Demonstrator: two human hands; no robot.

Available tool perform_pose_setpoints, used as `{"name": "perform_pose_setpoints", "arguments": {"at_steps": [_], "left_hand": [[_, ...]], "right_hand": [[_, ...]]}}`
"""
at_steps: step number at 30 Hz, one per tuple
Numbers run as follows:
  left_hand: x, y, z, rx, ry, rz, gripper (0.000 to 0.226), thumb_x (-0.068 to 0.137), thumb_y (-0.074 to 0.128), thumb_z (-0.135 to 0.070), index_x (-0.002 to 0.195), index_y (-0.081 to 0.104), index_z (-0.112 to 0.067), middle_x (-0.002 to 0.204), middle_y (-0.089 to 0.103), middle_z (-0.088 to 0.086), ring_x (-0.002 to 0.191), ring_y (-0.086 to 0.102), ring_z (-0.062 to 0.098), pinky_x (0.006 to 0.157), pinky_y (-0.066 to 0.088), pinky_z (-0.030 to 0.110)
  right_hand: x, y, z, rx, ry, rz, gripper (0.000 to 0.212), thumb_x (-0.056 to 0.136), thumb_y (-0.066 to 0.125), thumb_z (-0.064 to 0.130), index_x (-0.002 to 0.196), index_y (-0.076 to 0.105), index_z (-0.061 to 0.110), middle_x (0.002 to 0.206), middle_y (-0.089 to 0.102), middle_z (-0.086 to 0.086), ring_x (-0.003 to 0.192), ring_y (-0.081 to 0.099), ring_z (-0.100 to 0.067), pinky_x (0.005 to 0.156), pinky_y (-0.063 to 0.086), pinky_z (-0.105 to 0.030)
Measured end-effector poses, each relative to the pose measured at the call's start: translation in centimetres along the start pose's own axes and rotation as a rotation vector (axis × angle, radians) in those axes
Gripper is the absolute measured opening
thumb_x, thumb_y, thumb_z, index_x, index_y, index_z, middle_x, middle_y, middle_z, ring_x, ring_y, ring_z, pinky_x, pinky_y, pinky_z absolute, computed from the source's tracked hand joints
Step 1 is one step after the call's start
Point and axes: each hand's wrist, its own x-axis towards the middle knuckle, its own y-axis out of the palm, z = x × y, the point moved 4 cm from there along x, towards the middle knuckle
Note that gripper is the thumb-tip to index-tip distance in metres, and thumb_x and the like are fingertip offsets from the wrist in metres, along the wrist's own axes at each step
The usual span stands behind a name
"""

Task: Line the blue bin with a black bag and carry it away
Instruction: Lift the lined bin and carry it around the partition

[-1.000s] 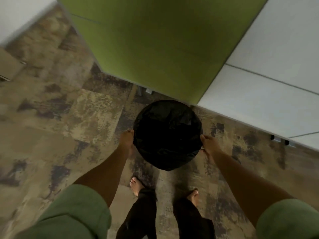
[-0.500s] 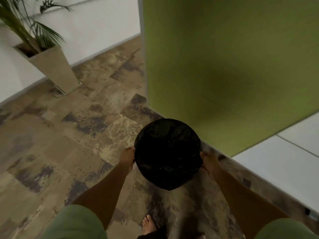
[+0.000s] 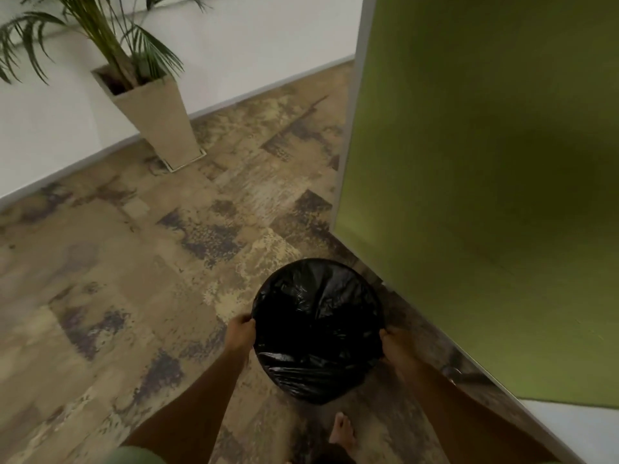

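— Two hands on it, then? Start nearest the camera.

— Nearest is one bare foot on the patterned floor, just below the load. Above it both forearms reach forward to the bin, which is wholly wrapped in the black bag; none of the bin's blue shows.

— Where does the bag sit relative to the fingers?

— Between them. The left hand grips the left side of the rim, fingers curled over the edge of the plastic, knuckles outward. The right hand clamps the opposite side of the rim, its thumb lying on the top edge. Both are closed on the bag-covered rim, with the round opening straight between the two wrists.

— Is it on the ground?

— I cannot tell for certain. The lower part of the bag bulges toward the foot and hides any base.

— And the plastic itself?

— Crinkled and glossy, sunk into the opening, with folds gathered on the near side.

— What lies beyond?

— To the right, close by, stands a green partition with a pale edge; the bin is near its lower corner. Farther off on the left, a tall tapered planter with a palm stands on the floor against a white wall.
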Motion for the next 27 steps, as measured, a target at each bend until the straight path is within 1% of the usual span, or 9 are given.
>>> {"name": "perform_pose_setpoints", "arguments": {"at_steps": [3,6,10,14,17,19,22,24,27], "left_hand": [[3.5,0.8,0.6,0.014,-0.029,-0.009,0.028,0.09,0.043,-0.002,0.092,0.071,-0.007,0.082,0.071,0.012,0.072,0.065,0.026,0.057,0.047,0.03],[7.1,1.8,1.8,0.02,-0.035,-0.018,0.03,0.088,0.048,0.0,0.078,0.072,-0.014,0.071,0.074,0.004,0.068,0.07,0.021,0.051,0.05,0.028],[13.1,3.3,3.8,0.029,-0.063,-0.014,0.035,0.089,0.049,0.0,0.071,0.068,-0.023,0.073,0.073,-0.003,0.073,0.069,0.017,0.062,0.053,0.03],[18.7,4.7,6.8,0.031,-0.099,-0.03,0.039,0.088,0.048,0.001,0.066,0.064,-0.027,0.068,0.068,-0.008,0.066,0.063,0.012,0.057,0.05,0.025],[22.6,5.5,9.2,0.036,-0.104,0.008,0.036,0.085,0.05,0.005,0.081,0.07,-0.025,0.078,0.074,-0.008,0.072,0.07,0.01,0.05,0.051,0.018],[24.7,6.0,10.8,0.027,-0.12,0.028,0.034,0.085,0.051,0.009,0.104,0.069,-0.013,0.1,0.072,0.004,0.088,0.069,0.021,0.064,0.057,0.027],[26.8,6.6,12.9,0.021,-0.139,0.063,0.04,0.086,0.052,0.01,0.12,0.063,-0.006,0.118,0.067,0.012,0.106,0.064,0.031,0.093,0.054,0.048],[27.6,7.0,14.0,0.038,-0.161,0.084,0.036,0.087,0.054,0.008,0.118,0.064,-0.007,0.12,0.066,0.013,0.111,0.062,0.034,0.099,0.049,0.055],[28.3,7.6,15.1,0.043,-0.183,0.089,0.039,0.085,0.053,0.011,0.119,0.062,-0.005,0.12,0.065,0.015,0.111,0.062,0.038,0.097,0.048,0.055]], "right_hand": [[3.8,1.8,0.3,-0.047,0.034,-0.006,0.025,0.103,0.043,0.015,0.085,0.058,0.008,0.097,0.058,-0.018,0.092,0.062,-0.038,0.094,0.051,-0.059],[8.2,3.5,-0.2,-0.059,0.062,-0.004,0.022,0.103,0.041,0.014,0.105,0.059,0.002,0.106,0.059,-0.021,0.095,0.06,-0.038,0.097,0.049,-0.059],[14.3,6.0,-1.2,-0.06,0.096,0.007,0.027,0.104,0.042,0.016,0.123,0.056,0.004,0.103,0.057,-0.011,0.09,0.059,-0.03,0.083,0.051,-0.042],[19.9,8.3,-2.9,-0.092,0.124,-0.022,0.022,0.103,0.042,0.017,0.114,0.06,0.008,0.098,0.06,-0.013,0.084,0.057,-0.031,0.074,0.045,-0.04],[23.2,10.1,-3.9,-0.12,0.125,-0.028,0.02,0.103,0.042,0.017,0.103,0.061,0.008,0.092,0.059,-0.014,0.076,0.055,-0.028,0.071,0.042,-0.039],[25.3,10.9,-4.7,-0.137,0.114,-0.054,0.022,0.103,0.043,0.015,0.103,0.063,0.004,0.087,0.059,-0.013,0.071,0.053,-0.025,0.068,0.041,-0.035],[27.5,11.8,-5.8,-0.132,0.112,-0.077,0.025,0.102,0.043,0.013,0.11,0.065,0.003,0.102,0.064,-0.019,0.086,0.06,-0.032,0.072,0.046,-0.037],[28.6,12.2,-6.5,-0.126,0.118,-0.087,0.026,0.102,0.043,0.012,0.108,0.066,0.001,0.104,0.066,-0.021,0.092,0.063,-0.036,0.074,0.048,-0.039],[29.7,12.5,-7.2,-0.131,0.126,-0.106,0.026,0.101,0.043,0.012,0.104,0.066,0.001,0.102,0.066,-0.022,0.089,0.062,-0.034,0.075,0.048,-0.039]]}}
